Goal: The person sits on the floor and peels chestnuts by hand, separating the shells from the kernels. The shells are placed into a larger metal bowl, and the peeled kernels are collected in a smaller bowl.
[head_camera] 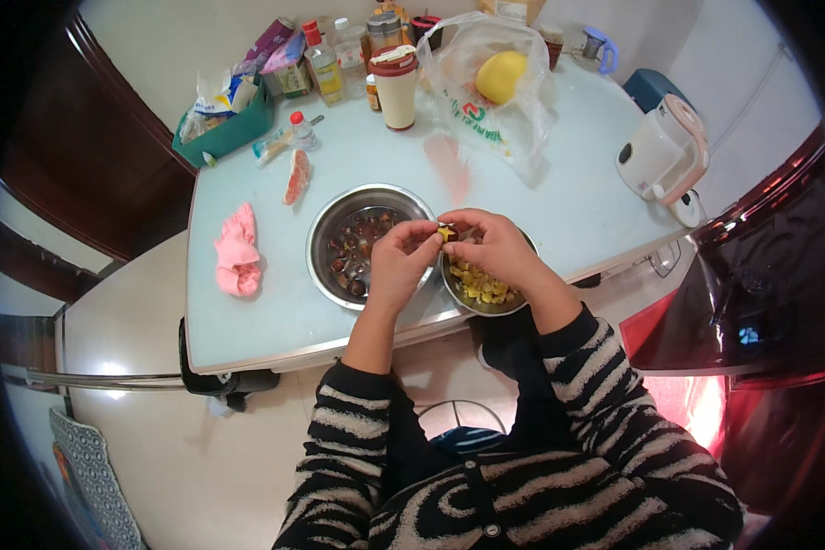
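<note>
Between the fingertips of both hands is a dark brown chestnut (447, 234) whose split shell shows yellow flesh. My left hand (400, 260) grips it from the left, above the right side of a steel bowl (318, 273) in which dark, shell-on chestnuts (355, 242) lie in water. My right hand (496, 249) grips it from the right and partly covers a smaller metal bowl (459, 300) of yellow peeled chestnut pieces (485, 283). The two bowls stand side by side at the front edge of the table.
On the glass-topped table (275, 316) lie a pink cloth (238, 254) and a pomelo segment (296, 177). Behind stand a green basket (230, 130), bottles, a lidded cup (395, 93) and a plastic bag (522, 137) with a yellow fruit. An electric kettle (660, 151) stands at the right.
</note>
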Tool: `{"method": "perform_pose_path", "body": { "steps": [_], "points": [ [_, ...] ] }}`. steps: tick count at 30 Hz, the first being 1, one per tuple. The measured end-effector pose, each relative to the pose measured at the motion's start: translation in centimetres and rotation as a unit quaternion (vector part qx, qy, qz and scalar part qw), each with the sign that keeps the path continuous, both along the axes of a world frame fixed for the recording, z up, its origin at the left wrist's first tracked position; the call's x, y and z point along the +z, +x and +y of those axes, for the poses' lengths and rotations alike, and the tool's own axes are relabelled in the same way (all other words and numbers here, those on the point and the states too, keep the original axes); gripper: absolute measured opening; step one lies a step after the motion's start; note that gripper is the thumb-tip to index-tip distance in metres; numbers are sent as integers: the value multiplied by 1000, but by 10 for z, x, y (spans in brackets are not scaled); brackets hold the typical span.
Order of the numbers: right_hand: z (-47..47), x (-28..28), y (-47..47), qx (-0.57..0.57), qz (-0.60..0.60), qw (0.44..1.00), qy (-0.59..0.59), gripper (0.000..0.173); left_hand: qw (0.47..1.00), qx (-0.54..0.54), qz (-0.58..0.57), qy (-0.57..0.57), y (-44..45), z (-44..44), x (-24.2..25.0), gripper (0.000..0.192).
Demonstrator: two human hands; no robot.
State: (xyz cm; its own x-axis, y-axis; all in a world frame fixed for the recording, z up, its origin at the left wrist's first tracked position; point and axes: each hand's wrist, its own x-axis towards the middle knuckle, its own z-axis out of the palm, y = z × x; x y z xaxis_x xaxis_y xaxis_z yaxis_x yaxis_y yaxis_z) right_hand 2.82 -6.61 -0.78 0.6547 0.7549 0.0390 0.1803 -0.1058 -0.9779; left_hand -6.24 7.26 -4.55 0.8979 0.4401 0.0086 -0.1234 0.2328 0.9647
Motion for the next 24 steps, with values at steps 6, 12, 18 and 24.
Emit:
{"method": "perform_pose_path", "body": {
  "steps": [6, 12, 18, 24],
  "points": [
    [0, 4, 2, -4, -61, 997, -45, 28, 1000, -13, 13, 0, 1, 1, 1, 17],
    [-3, -2, 3, 1, -145, 988, -45, 29, 998, 8, 28, 48, 6, -3, -2, 17],
    [-5, -2, -2, -18, -172, 985, -31, 28, 993, 49, 41, 104, 10, -11, -1, 18],
    [-9, -1, -1, -16, -156, 987, -20, 29, 996, 61, 25, 61, 10, -16, 2, 15]
  ]
}}
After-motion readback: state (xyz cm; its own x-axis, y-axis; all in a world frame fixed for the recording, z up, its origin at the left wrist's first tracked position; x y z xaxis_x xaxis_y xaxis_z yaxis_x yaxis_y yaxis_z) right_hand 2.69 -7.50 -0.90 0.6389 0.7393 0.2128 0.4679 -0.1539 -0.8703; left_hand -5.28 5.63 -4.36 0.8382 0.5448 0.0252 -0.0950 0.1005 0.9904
